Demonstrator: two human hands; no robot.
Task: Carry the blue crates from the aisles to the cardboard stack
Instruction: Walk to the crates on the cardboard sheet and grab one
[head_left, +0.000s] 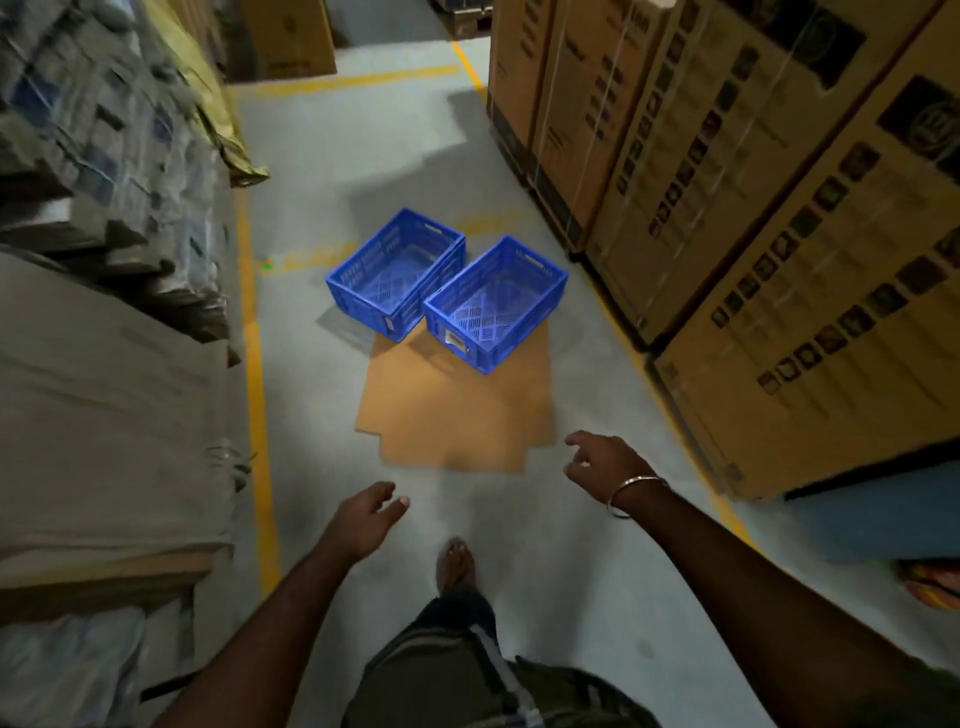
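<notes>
Crates sit ahead of you on the aisle floor, two of them, both blue and both showing only bare lattice bottoms inside. The left crate (396, 274) stands a little farther off, mostly on the grey concrete with its near corner over the edge of a flat cardboard sheet (457, 410). The right crate (496, 303) stands on that sheet, touching or very nearly touching the left one along their facing sides; each carries a small white label on its near end.

Your left hand (369, 514) reaches forward low over the floor, fingers loose and apart, holding nothing. Your right hand (602, 460) is also out in front, fingers relaxed and slightly curled, gripping nothing, with a metal bangle (631, 496) on the wrist. Both hands are well short of the crates, near the sheet's closest edge.

Tall printed cardboard boxes (727, 218) line your right side behind a yellow floor line. On your left are blurred stacks of wrapped goods (98, 130) and flat cardboard (104, 395). One foot in a sandal (457, 564) shows below your hands.
</notes>
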